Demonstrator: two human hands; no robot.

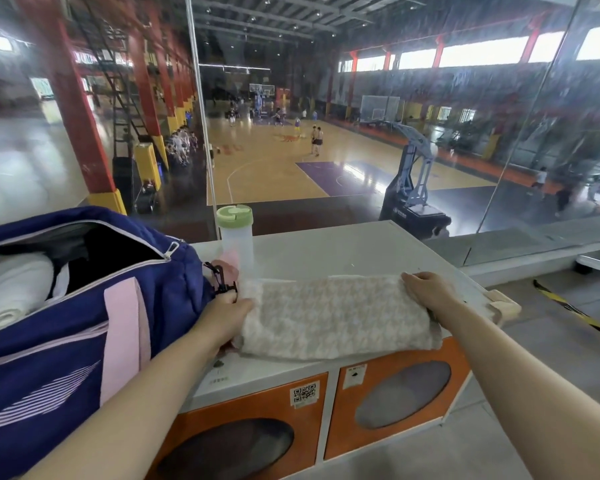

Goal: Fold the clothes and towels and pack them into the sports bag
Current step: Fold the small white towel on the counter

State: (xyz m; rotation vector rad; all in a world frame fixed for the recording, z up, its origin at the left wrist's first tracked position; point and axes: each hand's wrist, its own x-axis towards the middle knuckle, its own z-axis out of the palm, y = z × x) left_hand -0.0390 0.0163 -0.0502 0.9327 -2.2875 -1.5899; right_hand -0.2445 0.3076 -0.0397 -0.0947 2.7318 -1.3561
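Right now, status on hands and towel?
Left hand and right hand grip folded towel ends. Sports bag open, partly packed. Bottle behind towel.

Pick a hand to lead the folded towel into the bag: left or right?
Probably left. The left hand grips the towel end nearest the open sports bag; the right hand holds the far end.

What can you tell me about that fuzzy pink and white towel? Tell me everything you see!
The towel looks soft and fuzzy, with a small pink-and-white speckled pattern. It is folded into a thick flat rectangle and lies on the white countertop, just right of the blue sports bag. The left hand holds its left end and the right hand holds its right end.
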